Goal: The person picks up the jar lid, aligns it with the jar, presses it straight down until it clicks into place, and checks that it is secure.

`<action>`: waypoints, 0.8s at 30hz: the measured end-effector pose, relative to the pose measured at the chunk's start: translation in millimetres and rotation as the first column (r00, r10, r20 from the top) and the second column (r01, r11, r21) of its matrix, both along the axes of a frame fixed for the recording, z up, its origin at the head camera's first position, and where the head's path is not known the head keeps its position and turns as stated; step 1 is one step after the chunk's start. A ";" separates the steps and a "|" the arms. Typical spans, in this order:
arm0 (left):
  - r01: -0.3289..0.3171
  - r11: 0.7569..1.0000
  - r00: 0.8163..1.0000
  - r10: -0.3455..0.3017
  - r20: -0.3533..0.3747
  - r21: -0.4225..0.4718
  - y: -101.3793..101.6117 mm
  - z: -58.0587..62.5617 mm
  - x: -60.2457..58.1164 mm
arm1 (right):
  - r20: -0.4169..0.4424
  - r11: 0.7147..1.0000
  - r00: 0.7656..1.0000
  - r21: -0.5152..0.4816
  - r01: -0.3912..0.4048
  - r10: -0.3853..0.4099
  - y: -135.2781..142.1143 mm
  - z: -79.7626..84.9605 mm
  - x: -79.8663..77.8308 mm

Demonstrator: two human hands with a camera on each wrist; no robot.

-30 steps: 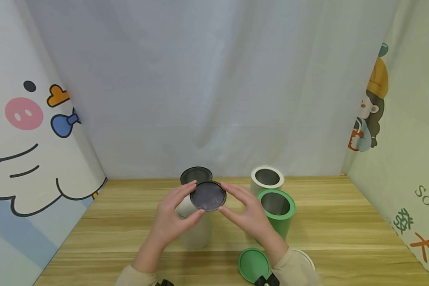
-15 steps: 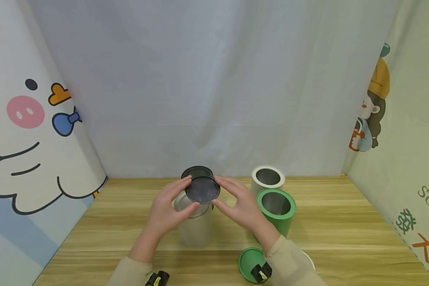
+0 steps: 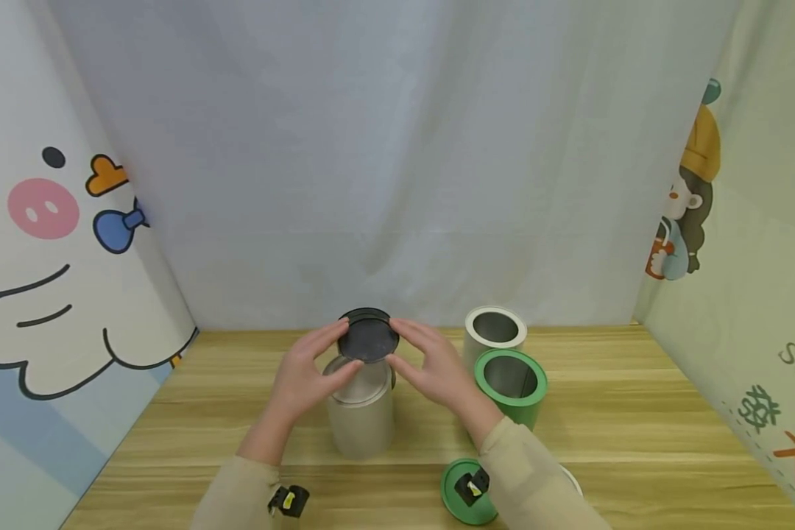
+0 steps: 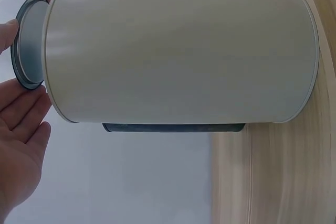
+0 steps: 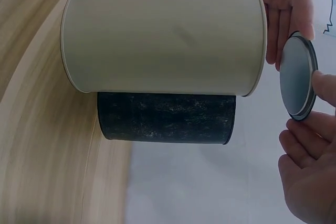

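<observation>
A round black lid is held tilted by its edge, above the lidded cream can in the head view. My left hand pinches its left side with thumb and fingertips, and my right hand pinches the right side. Just behind the lid shows the rim of a black can; the lid hides most of its mouth. In the right wrist view the black can stands beyond the cream can. The lid is seen beyond the cream can's top end, apart from the black can.
To the right stand an open green can and an open white can behind it. A green lid lies near the front, and a white lid is mostly hidden by the right sleeve. A grey curtain hangs behind the table.
Both hands have carried the black lid away from me and slightly left, from in front of the black can to over its near rim. The cans have stayed put.
</observation>
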State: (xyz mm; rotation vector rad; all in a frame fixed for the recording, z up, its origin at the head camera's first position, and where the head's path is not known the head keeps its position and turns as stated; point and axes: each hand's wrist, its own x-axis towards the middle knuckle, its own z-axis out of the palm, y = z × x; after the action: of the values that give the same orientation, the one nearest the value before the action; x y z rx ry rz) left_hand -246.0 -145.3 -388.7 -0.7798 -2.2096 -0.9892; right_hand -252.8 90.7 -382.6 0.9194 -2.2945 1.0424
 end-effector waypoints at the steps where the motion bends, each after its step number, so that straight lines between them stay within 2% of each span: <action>1: -0.006 1.000 1.000 0.006 0.019 -0.003 -0.5 0.7 -1.0 | 0.006 1.000 1.000 0.002 -0.001 0.001 -0.9 0.3 -1.4; 8: -0.037 0.999 0.986 0.041 0.163 -0.026 -3.2 5.4 -9.7 | 0.064 1.000 0.998 0.013 0.012 -0.013 -7.8 2.1 -10.3; 17: -0.043 0.997 0.971 0.058 0.230 -0.066 -5.3 7.8 -27.4 | 0.090 0.999 0.995 0.001 0.038 -0.038 -14.5 4.5 -20.9; 24: -0.053 0.997 0.952 0.069 0.297 -0.062 -6.2 6.6 -36.7 | 0.134 0.998 0.989 0.036 0.054 -0.058 -17.8 0.3 -30.3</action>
State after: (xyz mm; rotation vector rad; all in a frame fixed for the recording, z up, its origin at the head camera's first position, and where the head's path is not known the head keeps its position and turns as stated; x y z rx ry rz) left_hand -282.7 -151.4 -382.1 -0.6118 -2.5115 -1.0806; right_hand -283.2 72.9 -382.3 0.8145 -2.4401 1.0767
